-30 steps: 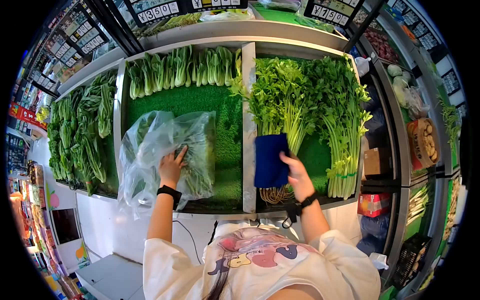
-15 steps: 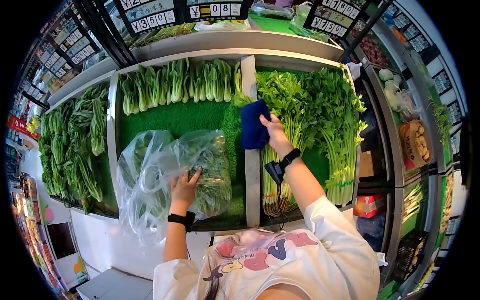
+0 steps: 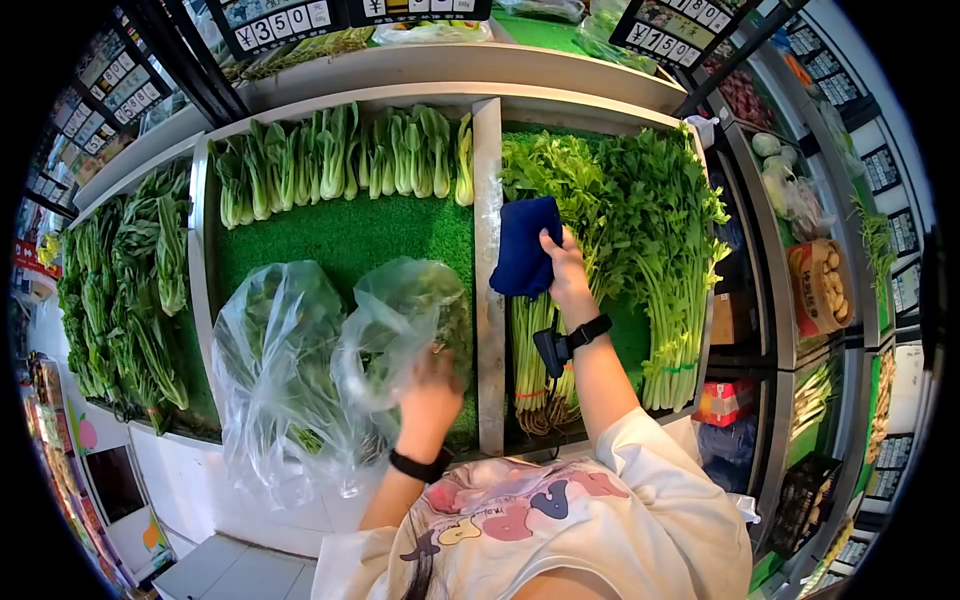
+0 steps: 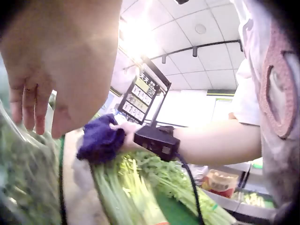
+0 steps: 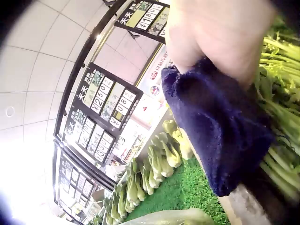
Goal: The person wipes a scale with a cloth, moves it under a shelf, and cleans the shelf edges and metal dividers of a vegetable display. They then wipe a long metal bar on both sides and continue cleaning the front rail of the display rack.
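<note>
My right hand (image 3: 568, 268) grips a folded dark blue cloth (image 3: 524, 246) over the grey divider (image 3: 488, 330) between two bins. In the right wrist view the cloth (image 5: 215, 126) hangs below the palm, near the divider's top. My left hand (image 3: 432, 392), blurred in the head view, is at the right part of a clear plastic bag (image 3: 275, 350) of leafy greens. In the left wrist view the left hand's fingers (image 4: 29, 108) hang fairly straight against the bagged greens (image 4: 23, 173); its thumb is not plainly seen. Celery (image 3: 575, 200) lies right of the divider, under the right forearm.
Bok choy (image 3: 330, 155) stands in a row along the back of the middle bin, on green matting (image 3: 340, 230). Leafy bunches (image 3: 120, 290) fill the left bin. Price signs (image 3: 280, 25) hang above. A box of potatoes (image 3: 825, 285) stands on the right shelf.
The cloth moved from low on the celery up to the divider, then stayed near its top. The left hand shifted right across the bag, whose right part now bulges up, rounded.
</note>
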The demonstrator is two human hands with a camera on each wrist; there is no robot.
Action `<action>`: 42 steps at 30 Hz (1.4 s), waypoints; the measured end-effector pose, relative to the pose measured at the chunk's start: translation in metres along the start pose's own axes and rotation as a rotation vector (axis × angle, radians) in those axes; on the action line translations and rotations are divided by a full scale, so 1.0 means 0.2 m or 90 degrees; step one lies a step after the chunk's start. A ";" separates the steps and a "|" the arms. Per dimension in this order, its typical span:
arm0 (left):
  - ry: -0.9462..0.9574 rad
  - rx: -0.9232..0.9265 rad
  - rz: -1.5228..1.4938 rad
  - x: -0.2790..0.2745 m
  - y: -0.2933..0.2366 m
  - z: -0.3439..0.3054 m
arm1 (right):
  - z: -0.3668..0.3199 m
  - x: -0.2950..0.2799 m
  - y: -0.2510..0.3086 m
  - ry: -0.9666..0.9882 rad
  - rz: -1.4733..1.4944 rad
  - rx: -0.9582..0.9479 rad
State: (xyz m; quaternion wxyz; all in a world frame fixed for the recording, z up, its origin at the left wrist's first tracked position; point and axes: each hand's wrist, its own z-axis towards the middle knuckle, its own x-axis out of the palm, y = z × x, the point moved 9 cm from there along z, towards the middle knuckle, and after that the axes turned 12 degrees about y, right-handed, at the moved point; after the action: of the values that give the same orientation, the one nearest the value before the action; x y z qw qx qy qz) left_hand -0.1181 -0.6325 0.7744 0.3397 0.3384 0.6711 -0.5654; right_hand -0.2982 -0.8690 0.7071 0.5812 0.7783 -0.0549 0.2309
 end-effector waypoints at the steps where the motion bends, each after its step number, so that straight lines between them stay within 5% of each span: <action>1: 0.002 0.016 -0.065 0.02 -0.05 0.03 | -0.01 0.02 0.01 -0.001 -0.002 -0.002; 4: -0.061 0.108 -0.176 0.15 -0.10 0.16 | -0.04 0.08 0.04 0.032 0.035 -0.013; 11: -0.033 0.002 -0.311 0.30 0.01 0.38 | -0.06 0.33 0.33 0.020 0.059 0.029; 19: -0.081 0.020 -0.096 0.43 -0.03 0.40 | 0.29 0.43 0.91 -0.017 -0.052 -0.164; 22: -0.078 -0.014 -0.086 0.48 -0.03 0.42 | 0.26 0.41 1.03 0.070 -0.022 -0.194; 31: 0.088 -0.084 -0.201 0.59 0.07 0.54 | -0.35 -0.04 0.93 -0.049 -0.019 -0.136; 34: -0.112 0.026 -0.197 0.36 -0.02 0.44 | -0.57 -0.18 0.94 -0.013 0.015 -0.155; 42: -0.089 0.008 -0.270 0.27 -0.17 0.33 | -1.01 -0.55 0.98 -0.119 0.036 -0.211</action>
State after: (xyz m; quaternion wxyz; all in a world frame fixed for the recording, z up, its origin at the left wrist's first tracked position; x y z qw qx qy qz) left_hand -0.1707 -0.6993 0.7387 0.2571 0.1518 0.6985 -0.6503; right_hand -0.5246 -0.7642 0.8760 0.6870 0.6882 -0.1678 0.1620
